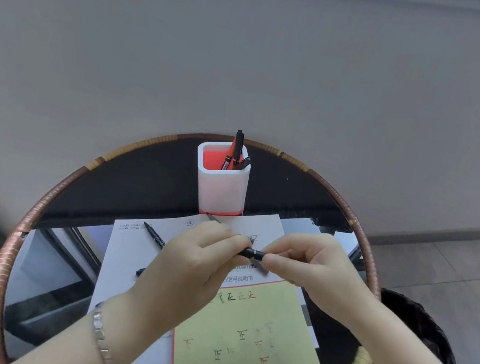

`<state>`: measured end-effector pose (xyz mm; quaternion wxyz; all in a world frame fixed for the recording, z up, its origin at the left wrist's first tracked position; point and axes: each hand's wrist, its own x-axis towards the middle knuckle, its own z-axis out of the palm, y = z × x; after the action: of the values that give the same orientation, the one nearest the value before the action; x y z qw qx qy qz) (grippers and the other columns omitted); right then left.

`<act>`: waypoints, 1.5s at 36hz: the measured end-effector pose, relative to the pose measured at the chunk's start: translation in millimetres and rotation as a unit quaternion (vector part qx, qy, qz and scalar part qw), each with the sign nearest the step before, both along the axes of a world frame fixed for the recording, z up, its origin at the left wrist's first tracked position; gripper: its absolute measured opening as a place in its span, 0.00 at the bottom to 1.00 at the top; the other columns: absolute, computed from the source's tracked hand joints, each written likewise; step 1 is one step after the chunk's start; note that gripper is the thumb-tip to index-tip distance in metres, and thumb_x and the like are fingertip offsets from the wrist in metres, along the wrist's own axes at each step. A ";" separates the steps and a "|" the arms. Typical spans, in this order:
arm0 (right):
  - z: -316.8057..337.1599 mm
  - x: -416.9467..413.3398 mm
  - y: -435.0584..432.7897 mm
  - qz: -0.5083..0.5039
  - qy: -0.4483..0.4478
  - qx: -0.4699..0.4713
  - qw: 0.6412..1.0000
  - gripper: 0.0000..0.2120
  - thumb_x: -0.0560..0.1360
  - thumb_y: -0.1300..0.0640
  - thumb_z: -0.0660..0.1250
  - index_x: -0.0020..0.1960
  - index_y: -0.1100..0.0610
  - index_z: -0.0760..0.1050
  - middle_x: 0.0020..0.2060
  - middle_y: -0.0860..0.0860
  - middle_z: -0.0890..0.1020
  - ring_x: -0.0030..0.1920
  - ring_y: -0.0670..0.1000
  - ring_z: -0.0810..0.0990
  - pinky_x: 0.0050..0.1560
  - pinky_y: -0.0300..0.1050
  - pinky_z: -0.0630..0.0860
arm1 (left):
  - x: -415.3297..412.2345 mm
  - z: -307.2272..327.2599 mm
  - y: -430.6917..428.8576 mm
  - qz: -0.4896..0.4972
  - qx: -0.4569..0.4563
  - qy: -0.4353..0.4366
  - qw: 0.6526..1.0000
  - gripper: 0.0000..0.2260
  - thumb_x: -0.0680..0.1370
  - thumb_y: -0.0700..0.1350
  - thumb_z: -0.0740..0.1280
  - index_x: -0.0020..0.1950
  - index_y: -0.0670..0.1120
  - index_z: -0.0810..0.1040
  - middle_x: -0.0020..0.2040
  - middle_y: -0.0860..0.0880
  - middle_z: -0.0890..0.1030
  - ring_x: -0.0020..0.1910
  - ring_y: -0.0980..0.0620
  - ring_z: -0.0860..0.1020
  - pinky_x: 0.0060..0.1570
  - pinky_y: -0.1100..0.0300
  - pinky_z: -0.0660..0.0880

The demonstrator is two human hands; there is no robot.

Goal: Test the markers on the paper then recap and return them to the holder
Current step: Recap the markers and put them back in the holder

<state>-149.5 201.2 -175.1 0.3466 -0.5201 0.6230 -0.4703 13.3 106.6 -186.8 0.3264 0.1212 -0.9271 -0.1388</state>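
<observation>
A black marker is held level between both hands above the papers. My left hand grips its left part, and a thin dark tip pokes out past the knuckles toward the holder. My right hand pinches the marker's right end. A white holder with a red inside stands at the back of the table and contains a red marker and black markers. Another black marker lies on the white sheet. A yellow-green paper carries several black and red test marks.
The round table has a glossy dark top and a wound rattan rim. A small dark piece lies on the white sheet by my left hand. A dark woven basket sits on the floor at the right. The wall is close behind.
</observation>
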 end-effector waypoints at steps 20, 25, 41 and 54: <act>1.0 -14.6 -24.9 -0.076 0.307 -0.003 0.949 0.08 0.76 0.56 0.62 0.51 0.50 0.79 0.43 0.48 0.76 0.50 0.44 0.68 0.50 0.35 0.66 | -3.7 3.8 -22.4 0.127 0.246 -0.112 0.954 0.08 0.77 0.50 0.63 0.56 0.54 0.75 0.44 0.60 0.75 0.43 0.62 0.74 0.45 0.67 0.73; 32.2 -14.7 -61.8 -0.134 0.149 -0.121 0.972 0.05 0.76 0.58 0.64 0.44 0.49 0.73 0.41 0.50 0.83 0.42 0.48 0.79 0.43 0.39 0.75 | 13.9 0.8 -31.7 0.166 0.254 -0.140 0.943 0.07 0.79 0.48 0.61 0.55 0.54 0.76 0.45 0.61 0.74 0.45 0.64 0.74 0.47 0.66 0.73; 19.6 -6.1 -134.2 -0.195 0.263 -0.154 0.932 0.10 0.76 0.58 0.63 0.57 0.58 0.72 0.43 0.51 0.76 0.43 0.49 0.74 0.44 0.34 0.66 | 31.5 -10.4 -35.6 0.178 0.260 -0.158 0.936 0.09 0.79 0.48 0.60 0.57 0.54 0.76 0.48 0.61 0.75 0.48 0.66 0.72 0.47 0.72 0.70; -16.7 -22.9 -89.4 -0.154 0.400 -0.215 0.878 0.09 0.73 0.61 0.65 0.52 0.61 0.79 0.41 0.52 0.80 0.42 0.50 0.74 0.45 0.42 0.75 | 10.9 -10.2 -31.9 0.190 0.268 -0.168 0.929 0.09 0.79 0.47 0.60 0.55 0.55 0.77 0.47 0.60 0.76 0.48 0.63 0.74 0.52 0.62 0.73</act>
<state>-172.4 111.8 -191.8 -0.1288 -0.6231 0.6644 -0.3920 24.2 74.7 -197.0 0.1416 0.3999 -0.8562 -0.2949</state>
